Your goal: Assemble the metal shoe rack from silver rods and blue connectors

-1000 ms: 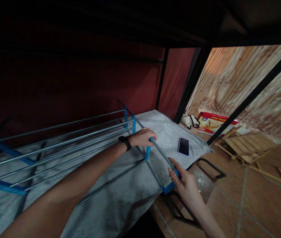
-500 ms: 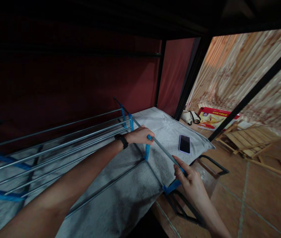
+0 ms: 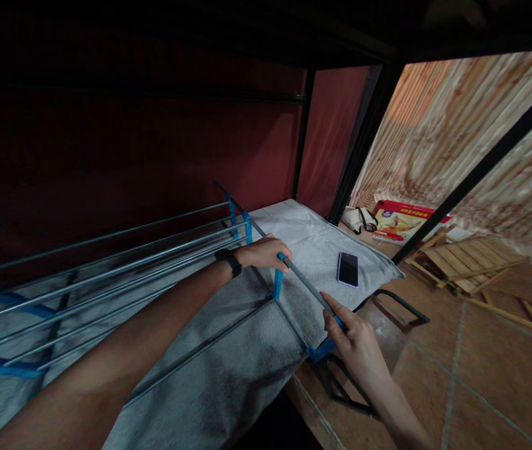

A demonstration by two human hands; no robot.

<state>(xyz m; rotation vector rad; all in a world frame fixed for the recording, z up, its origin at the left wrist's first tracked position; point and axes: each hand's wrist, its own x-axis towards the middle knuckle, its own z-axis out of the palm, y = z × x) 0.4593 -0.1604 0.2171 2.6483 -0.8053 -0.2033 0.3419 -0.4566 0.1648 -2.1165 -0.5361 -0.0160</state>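
Note:
A rack of long metal rods with blue plastic joints lies on a grey cloth spread over a low bunk. My left hand, a black watch on its wrist, is closed round the grey end rod near a blue joint. My right hand grips the same rod lower down, at the blue corner joint by the bunk's edge.
A dark phone lies on the cloth beyond the rod. On the tiled floor stand a red box, a small bag and slatted wooden pieces. Black bunk posts rise on the right. A striped curtain hangs behind.
The view has shifted a little. Both hands stay on the end rod, with the right hand slightly lower on it than a second ago.

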